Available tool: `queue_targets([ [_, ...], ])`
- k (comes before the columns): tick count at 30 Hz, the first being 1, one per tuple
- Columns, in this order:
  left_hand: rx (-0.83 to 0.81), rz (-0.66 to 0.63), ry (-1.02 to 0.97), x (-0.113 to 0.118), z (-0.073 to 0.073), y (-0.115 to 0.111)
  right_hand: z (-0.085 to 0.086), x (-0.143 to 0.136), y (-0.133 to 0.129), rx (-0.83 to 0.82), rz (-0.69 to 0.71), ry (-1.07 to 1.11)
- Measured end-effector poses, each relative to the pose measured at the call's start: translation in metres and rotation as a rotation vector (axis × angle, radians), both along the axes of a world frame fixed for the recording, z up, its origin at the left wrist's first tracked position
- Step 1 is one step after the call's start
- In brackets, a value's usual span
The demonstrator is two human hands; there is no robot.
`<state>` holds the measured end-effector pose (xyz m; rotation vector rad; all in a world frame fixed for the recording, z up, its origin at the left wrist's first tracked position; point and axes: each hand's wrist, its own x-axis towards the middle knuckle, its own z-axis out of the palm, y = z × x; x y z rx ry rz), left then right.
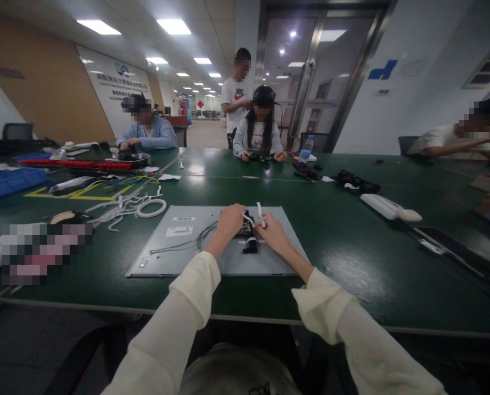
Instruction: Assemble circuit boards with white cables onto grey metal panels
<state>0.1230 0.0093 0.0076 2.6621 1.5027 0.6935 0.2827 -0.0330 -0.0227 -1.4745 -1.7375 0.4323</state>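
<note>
A flat grey metal panel (212, 269), like the back of a display, lies on the table before me. A white strip (259, 208), flat like tape or ribbon cable, stands up from the pinched fingers of my right hand (272, 235). My left hand (230, 220) is closed over a small circuit board (243, 230) at the panel's middle. White material shows by its fingertips, but what they grip is hidden. Black tape (250, 247) lies just below the board. Grey cables (179, 247) run out left across the panel from under my left hand.
White cords and a ring-shaped coil (151, 208) lie left of the panel. Blue trays (12, 184) are further left. A white handheld device (382, 207) and a dark flat panel (454, 249) lie right. People sit across the table; one stands behind.
</note>
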Motion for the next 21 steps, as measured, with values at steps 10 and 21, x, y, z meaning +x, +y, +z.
queue_targets([
  [10, -0.036, -0.22, 0.088, 0.0018, -0.0049, -0.0058, -0.0018, 0.0023, 0.001, 0.004, -0.008, -0.025],
  [21, -0.085, -0.23, 0.102, 0.0014, -0.0046, -0.0056, 0.0009, 0.0029, -0.0007, -0.008, -0.018, -0.025],
])
